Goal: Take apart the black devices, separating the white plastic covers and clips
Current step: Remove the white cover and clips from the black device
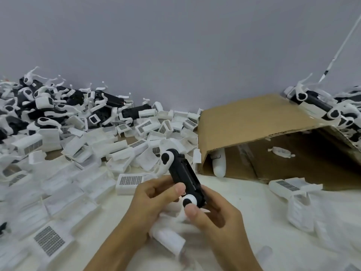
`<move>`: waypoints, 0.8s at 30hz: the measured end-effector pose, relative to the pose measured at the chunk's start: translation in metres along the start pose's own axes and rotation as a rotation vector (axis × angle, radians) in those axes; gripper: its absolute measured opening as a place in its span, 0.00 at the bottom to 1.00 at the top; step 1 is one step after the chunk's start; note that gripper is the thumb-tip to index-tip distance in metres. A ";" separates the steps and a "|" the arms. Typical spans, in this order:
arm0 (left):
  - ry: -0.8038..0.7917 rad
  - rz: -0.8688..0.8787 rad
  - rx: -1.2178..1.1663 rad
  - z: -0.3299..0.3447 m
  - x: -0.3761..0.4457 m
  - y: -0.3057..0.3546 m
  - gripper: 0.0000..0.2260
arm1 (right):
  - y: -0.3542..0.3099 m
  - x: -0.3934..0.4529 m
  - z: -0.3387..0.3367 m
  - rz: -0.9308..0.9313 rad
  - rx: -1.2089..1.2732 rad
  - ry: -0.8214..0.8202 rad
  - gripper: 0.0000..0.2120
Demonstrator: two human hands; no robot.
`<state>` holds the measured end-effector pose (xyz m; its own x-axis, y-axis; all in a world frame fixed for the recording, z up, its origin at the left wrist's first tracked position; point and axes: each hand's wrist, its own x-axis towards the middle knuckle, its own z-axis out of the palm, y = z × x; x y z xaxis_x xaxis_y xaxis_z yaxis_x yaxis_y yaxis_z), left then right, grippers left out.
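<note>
A long black device (183, 174) is held above the table in both hands, tilted up and away. A white clip (168, 158) wraps its far end, and a second white clip (189, 200) sits on its near end. My left hand (154, 200) grips the device's middle from the left, thumb on its side. My right hand (211, 210) holds the near end from the right, with the thumb pressed on the near clip.
A heap of black devices with white clips (58, 106) fills the back left. Loose white covers (78, 163) spread across the left of the table. A cardboard box (254, 122) lies on its side at right, more devices (322, 106) behind it. A white cover (289, 185) lies nearby.
</note>
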<state>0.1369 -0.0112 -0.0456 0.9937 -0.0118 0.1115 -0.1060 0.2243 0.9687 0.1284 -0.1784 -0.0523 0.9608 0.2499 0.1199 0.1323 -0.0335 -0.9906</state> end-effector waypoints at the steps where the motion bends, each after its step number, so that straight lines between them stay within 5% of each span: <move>1: 0.002 -0.005 0.000 0.001 0.000 -0.002 0.18 | 0.000 0.001 0.000 -0.001 -0.008 -0.002 0.30; 7: -0.060 0.011 -0.012 0.006 -0.001 0.000 0.18 | -0.005 -0.001 -0.003 -0.026 -0.035 0.065 0.20; 12: -0.013 0.011 -0.023 0.005 -0.001 -0.002 0.29 | -0.004 -0.001 0.000 -0.023 -0.110 0.050 0.29; 16: -0.079 0.006 0.053 0.005 -0.002 -0.003 0.23 | -0.004 -0.001 -0.002 -0.034 -0.133 0.075 0.25; 21: -0.003 0.139 0.086 0.005 0.000 -0.006 0.14 | -0.002 -0.001 -0.002 -0.128 -0.139 0.019 0.46; 24: 0.121 0.317 0.276 0.007 0.001 -0.008 0.20 | -0.004 -0.003 0.001 -0.254 -0.175 0.041 0.51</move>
<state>0.1388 -0.0197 -0.0521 0.9059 0.1334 0.4020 -0.3959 -0.0710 0.9156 0.1247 -0.1778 -0.0492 0.9002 0.2328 0.3679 0.4057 -0.1415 -0.9030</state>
